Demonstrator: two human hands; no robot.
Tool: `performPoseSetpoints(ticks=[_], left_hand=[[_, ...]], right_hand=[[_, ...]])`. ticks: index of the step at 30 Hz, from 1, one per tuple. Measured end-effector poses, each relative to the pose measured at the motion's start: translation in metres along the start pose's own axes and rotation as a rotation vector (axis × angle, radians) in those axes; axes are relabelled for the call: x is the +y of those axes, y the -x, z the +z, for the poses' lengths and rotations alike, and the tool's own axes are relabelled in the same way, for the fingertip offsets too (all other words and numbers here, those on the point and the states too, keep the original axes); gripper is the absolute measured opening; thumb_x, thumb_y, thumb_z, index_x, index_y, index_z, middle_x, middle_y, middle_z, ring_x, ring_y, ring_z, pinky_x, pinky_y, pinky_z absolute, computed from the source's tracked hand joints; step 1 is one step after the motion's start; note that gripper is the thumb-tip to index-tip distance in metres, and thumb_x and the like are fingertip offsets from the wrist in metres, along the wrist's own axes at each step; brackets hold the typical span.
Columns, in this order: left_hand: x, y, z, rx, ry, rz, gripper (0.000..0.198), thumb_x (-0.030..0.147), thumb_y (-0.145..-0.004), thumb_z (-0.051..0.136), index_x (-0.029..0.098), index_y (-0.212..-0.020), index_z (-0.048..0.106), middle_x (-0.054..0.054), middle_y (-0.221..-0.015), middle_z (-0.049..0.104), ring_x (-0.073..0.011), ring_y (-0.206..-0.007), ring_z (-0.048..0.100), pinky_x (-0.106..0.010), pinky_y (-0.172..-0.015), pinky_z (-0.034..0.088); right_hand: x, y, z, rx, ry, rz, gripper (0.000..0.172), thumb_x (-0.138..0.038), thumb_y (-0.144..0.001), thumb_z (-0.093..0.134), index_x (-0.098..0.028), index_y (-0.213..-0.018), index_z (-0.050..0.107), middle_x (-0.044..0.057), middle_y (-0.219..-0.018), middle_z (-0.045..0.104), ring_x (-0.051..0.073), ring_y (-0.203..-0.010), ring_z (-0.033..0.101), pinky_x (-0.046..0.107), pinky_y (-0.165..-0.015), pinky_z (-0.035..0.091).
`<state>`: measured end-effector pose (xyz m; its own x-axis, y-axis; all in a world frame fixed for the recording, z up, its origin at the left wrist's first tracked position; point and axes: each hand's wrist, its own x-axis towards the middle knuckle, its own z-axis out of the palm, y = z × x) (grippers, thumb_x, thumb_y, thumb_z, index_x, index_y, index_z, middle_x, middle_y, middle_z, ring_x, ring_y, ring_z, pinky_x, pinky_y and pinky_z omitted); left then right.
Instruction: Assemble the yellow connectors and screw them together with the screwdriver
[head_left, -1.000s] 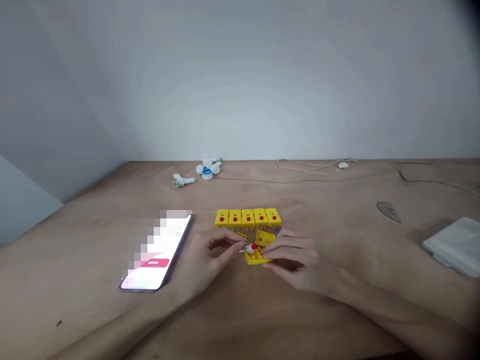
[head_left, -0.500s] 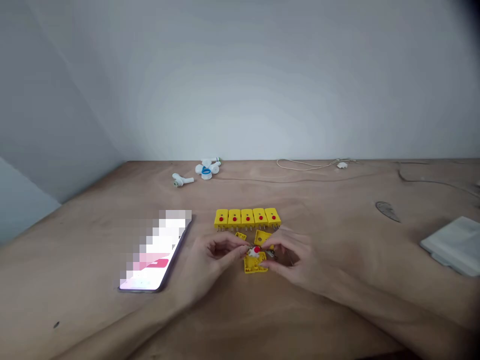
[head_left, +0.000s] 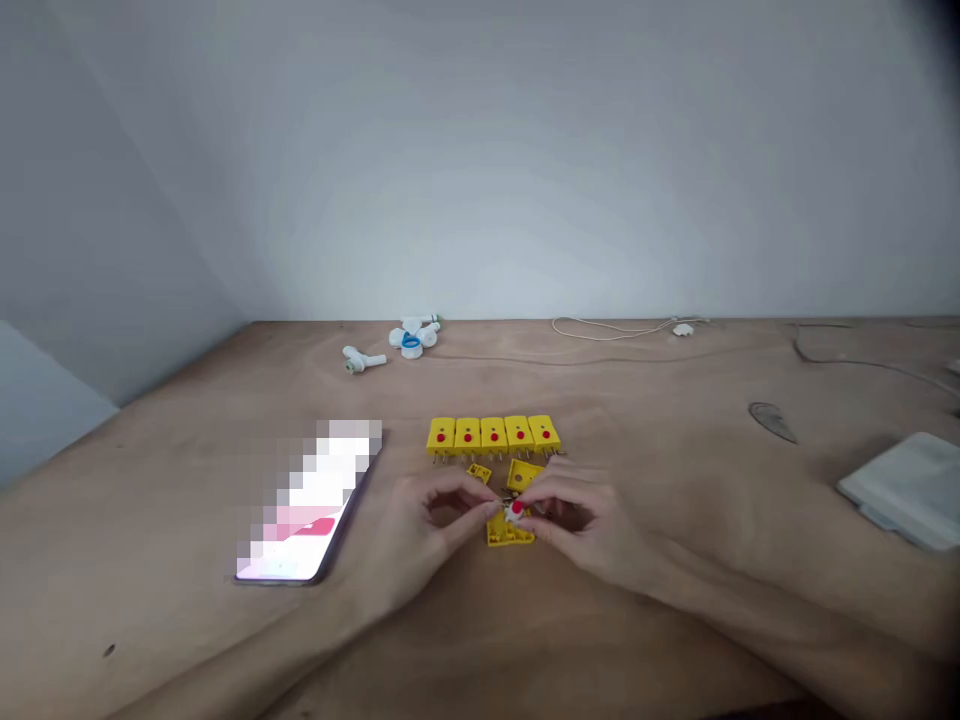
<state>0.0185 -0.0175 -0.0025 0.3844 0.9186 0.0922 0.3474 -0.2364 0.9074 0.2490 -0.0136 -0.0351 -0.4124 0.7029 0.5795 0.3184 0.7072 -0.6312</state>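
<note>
Housings [head_left: 493,437], five of them and all yellow, stood in one row across the middle of the desk [head_left: 480,660], each with one red button and with metal pins, too small to count surely, on the side toward the front edge. Nearer that edge lay three separate yellow parts: one small plate [head_left: 480,474], one cover [head_left: 523,475] with a round hole, partly behind the fingers, and one open shell [head_left: 510,536].

Just above the shell was one white piece with a red cap [head_left: 516,511], pinched between the thumb and fingers of the right hand [head_left: 581,515]. The left hand [head_left: 431,520] had its thumb and forefinger drawn together beside that piece; whether they gripped a bit of it could not be told.

One phone [head_left: 322,520], its screen lit and partly pixelated, lay to the left of the left hand. Toward the back edge and left of centre were one loose white fitting [head_left: 364,360] and a cluster of white parts [head_left: 427,336], overlapping too much to count, with one blue ring [head_left: 411,341]. One pale cord [head_left: 600,334] and one small white bit [head_left: 682,330] lay along the back edge, one dark cable [head_left: 870,362] toward the back right corner, and one whitish case [head_left: 907,490] by the right edge.
</note>
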Motion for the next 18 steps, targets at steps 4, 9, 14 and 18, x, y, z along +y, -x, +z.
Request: performPoseSetpoints(ticks=[4,9,14,18], left_hand=[[0.0042,0.001,-0.0002,0.007,-0.029,0.025,0.012,0.029,-0.092,0.07,0.024,-0.087,0.079,0.0,-0.091,0.079,-0.0193,-0.086,0.072,-0.026,-0.078,0.056],[0.0043,0.0027,-0.0006,0.036,0.001,0.036,0.014,0.031,-0.092,0.069,0.022,-0.085,0.078,-0.002,-0.09,0.078,-0.0203,-0.086,0.072,-0.027,-0.077,0.056],[-0.0006,0.0007,-0.0023,0.103,0.04,0.031,0.016,0.033,-0.091,0.07,0.021,-0.085,0.078,-0.003,-0.089,0.078,-0.0205,-0.084,0.072,-0.028,-0.075,0.057],[-0.0009,-0.0025,-0.0015,0.071,0.089,-0.002,0.011,0.029,-0.088,0.074,0.021,-0.084,0.081,-0.004,-0.092,0.08,-0.022,-0.086,0.074,-0.03,-0.08,0.059]], right_hand=[[-0.0005,0.0011,0.0005,-0.022,-0.002,0.02,0.006,-0.026,-0.091,0.075,-0.02,-0.091,0.075,0.001,-0.073,0.069,0.016,-0.066,0.058,0.03,-0.061,0.045],[-0.0022,0.0014,-0.0007,-0.056,0.014,0.025,0.006,-0.024,-0.093,0.072,-0.02,-0.088,0.074,0.002,-0.076,0.07,0.016,-0.068,0.061,0.03,-0.064,0.048],[0.0,0.0006,-0.0007,-0.034,0.032,0.044,0.01,-0.027,-0.093,0.072,-0.02,-0.085,0.073,0.002,-0.072,0.068,0.017,-0.067,0.061,0.031,-0.063,0.048],[0.0014,0.0002,-0.0005,-0.025,0.026,0.031,0.007,-0.026,-0.092,0.073,-0.02,-0.087,0.074,0.002,-0.073,0.069,0.017,-0.067,0.06,0.032,-0.062,0.048]])
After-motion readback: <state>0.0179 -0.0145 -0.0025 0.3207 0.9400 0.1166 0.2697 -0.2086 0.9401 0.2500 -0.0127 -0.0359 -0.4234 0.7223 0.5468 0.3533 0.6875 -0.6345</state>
